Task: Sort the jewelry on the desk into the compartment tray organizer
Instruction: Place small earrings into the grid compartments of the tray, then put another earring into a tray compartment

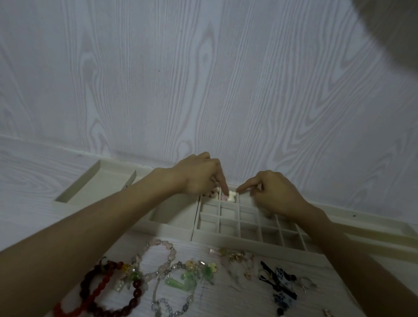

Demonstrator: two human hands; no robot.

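Both hands over far row of compartment tray organizer [230, 239], at 12 o'clock from jewelry spread on desk [6, 188]. Left hand [198, 176]: index finger extended down, tip on small white-and-pink piece [230, 196] lying in a far-row cell; other fingers curled; whether anything is held cannot be told. Right hand [274, 193]: index finger pointed toward same piece from 3 o'clock, tip at cell edge; remaining fingers curled under, contents not visible. Pink beads [213, 193] in adjoining cell at 9 o'clock of piece. Near cells bare. On desk, unsorted: red bead bracelets [100, 299] at 7 o'clock, pink bead bracelet [159, 253], green charm bracelet [182, 282], earrings [238, 261], blue-and-black pieces [282, 287] at 5 o'clock.
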